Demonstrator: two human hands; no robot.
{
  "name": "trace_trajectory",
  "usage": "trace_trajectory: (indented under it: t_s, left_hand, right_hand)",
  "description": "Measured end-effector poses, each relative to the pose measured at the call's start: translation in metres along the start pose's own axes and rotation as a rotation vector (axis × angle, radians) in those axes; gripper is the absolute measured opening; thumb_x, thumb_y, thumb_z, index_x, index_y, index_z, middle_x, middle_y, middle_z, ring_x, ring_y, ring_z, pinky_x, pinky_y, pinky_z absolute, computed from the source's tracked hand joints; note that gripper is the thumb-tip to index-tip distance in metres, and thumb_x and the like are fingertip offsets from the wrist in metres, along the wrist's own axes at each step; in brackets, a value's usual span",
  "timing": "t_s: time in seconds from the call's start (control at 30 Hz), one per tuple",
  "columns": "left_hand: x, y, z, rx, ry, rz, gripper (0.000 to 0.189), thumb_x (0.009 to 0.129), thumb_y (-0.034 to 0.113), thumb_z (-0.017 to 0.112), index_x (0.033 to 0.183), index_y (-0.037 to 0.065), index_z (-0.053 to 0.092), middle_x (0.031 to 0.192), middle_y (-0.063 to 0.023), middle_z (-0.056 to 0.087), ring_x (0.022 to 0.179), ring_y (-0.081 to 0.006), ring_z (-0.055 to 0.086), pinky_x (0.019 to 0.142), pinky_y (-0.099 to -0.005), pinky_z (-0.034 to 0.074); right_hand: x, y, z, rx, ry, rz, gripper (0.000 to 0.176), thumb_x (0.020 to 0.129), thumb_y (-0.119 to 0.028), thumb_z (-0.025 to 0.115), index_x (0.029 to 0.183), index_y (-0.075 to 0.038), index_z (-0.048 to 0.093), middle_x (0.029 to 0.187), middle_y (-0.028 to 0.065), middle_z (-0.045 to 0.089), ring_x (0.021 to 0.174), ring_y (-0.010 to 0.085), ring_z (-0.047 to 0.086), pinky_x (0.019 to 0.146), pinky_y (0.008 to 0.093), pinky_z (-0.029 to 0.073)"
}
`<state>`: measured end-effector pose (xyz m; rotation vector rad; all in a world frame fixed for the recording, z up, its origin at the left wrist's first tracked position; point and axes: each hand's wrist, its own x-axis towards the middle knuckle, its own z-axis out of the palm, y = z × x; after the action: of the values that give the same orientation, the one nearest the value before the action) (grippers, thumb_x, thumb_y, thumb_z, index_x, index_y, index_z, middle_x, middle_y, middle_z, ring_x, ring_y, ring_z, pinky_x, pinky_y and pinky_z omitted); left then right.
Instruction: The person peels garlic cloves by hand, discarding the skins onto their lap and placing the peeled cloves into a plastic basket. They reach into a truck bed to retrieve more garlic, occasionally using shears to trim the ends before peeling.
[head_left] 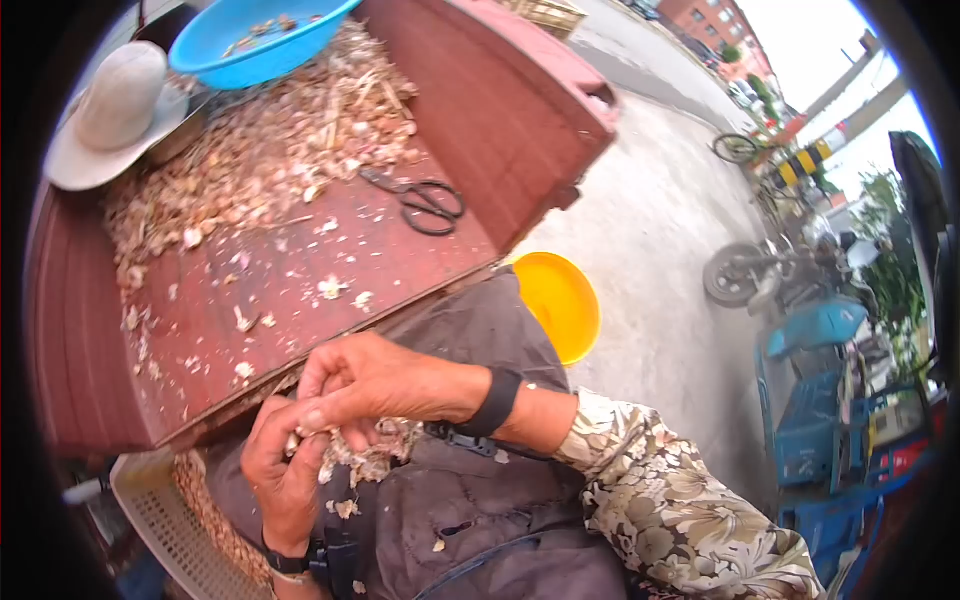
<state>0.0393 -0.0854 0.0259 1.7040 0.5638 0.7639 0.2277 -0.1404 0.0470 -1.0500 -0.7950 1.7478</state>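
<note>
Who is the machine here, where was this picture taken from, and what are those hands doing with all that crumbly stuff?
There's no machine! These are a person's two bare hands, and the one picture comes from a camera on their head, looking down.

The left hand pinches a small pale piece, too small to name for sure. The right hand reaches across, so their fingers meet. White, papery scraps lie just below.

In front is a reddish tray-like surface with tall sides. On it are a big heap of what looks like garlic, some black-handled scissors, and loose bits. A light hat and a blue bowl are at the far end. A yellow bowl is beyond the person's lap.
</note>
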Motion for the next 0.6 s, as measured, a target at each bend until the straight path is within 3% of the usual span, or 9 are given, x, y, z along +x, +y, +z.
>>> trace_trajectory:
  t_s: [0.1,0.2,0.3,0.33,0.37,0.4,0.47,0.6]
  left_hand:
    - [0.007,0.011,0.019,-0.241,-0.101,0.028,0.028,0.094,0.021,0.061,0.107,-0.004,0.062,0.090,-0.0086,0.057,0.073,-0.0123,0.052,0.066,-0.0288,0.042]
    - [0.036,0.102,0.056,-0.354,-0.447,0.200,0.021,0.085,0.002,0.069,0.105,-0.005,0.067,0.091,-0.0136,0.064,0.075,-0.0208,0.062,0.067,-0.0271,0.050]
    - [0.017,0.078,0.102,-0.469,-1.013,-0.094,0.013,0.089,0.004,0.063,0.099,-0.004,0.066,0.089,-0.0097,0.063,0.073,-0.0178,0.062,0.076,-0.0261,0.048]
    - [0.023,0.106,0.115,-0.565,-1.160,0.028,0.015,0.088,0.003,0.065,0.101,-0.004,0.066,0.090,-0.0102,0.063,0.075,-0.0184,0.062,0.075,-0.0263,0.049]
    - [0.030,0.134,0.127,-0.672,-1.312,0.139,0.018,0.086,0.003,0.066,0.103,-0.004,0.066,0.092,-0.0108,0.063,0.076,-0.0190,0.062,0.074,-0.0266,0.049]
    - [0.046,0.196,0.139,-0.850,-1.394,0.489,0.029,0.081,0.001,0.071,0.109,-0.004,0.067,0.094,-0.0131,0.064,0.080,-0.0212,0.062,0.070,-0.0274,0.050]
    - [0.044,0.205,0.148,-0.985,-1.577,0.381,0.031,0.081,0.000,0.071,0.111,-0.004,0.066,0.094,-0.0128,0.064,0.081,-0.0218,0.063,0.071,-0.0278,0.051]
    - [0.052,0.212,0.165,-1.108,-1.748,0.432,0.033,0.080,-0.002,0.070,0.113,-0.005,0.066,0.096,-0.0128,0.064,0.083,-0.0228,0.063,0.072,-0.0272,0.051]
  right_hand:
    - [-0.049,-0.004,0.002,0.123,0.178,-0.190,0.036,0.087,-0.029,0.071,0.099,0.001,0.055,0.070,0.0061,0.062,0.055,0.0140,0.062,0.048,0.0235,0.047]
    - [-0.091,0.007,-0.030,-0.797,0.664,-0.430,0.040,0.086,-0.030,0.069,0.106,0.002,0.055,0.090,0.0132,0.063,0.088,0.0239,0.065,0.065,0.0349,0.051]
    - [-0.125,0.053,-0.063,-1.487,1.060,-0.157,0.044,0.086,-0.029,0.068,0.117,0.001,0.055,0.120,0.0208,0.053,0.124,0.0347,0.046,0.080,0.0487,0.047]
    - [-0.131,0.071,-0.075,-1.456,1.044,0.044,0.057,0.085,-0.030,0.068,0.132,-0.005,0.048,0.141,0.0233,0.035,0.135,0.0401,0.029,0.090,0.0565,0.042]
    - [-0.133,0.086,-0.079,-1.398,1.098,0.031,0.062,0.084,-0.030,0.069,0.135,-0.007,0.045,0.143,0.0237,0.032,0.135,0.0417,0.029,0.091,0.0579,0.041]
    - [-0.134,0.101,-0.079,-1.339,1.146,0.012,0.066,0.082,-0.031,0.070,0.138,-0.008,0.042,0.145,0.0242,0.030,0.135,0.0434,0.029,0.092,0.0594,0.040]
    - [-0.136,0.107,-0.087,-1.222,1.163,0.026,0.080,0.080,-0.031,0.072,0.147,-0.014,0.030,0.150,0.0243,0.023,0.136,0.0462,0.027,0.099,0.0612,0.036]
    - [-0.135,0.113,-0.096,-1.237,1.217,-0.059,0.078,0.079,-0.031,0.072,0.145,-0.013,0.033,0.148,0.0248,0.026,0.135,0.0455,0.027,0.097,0.0597,0.038]
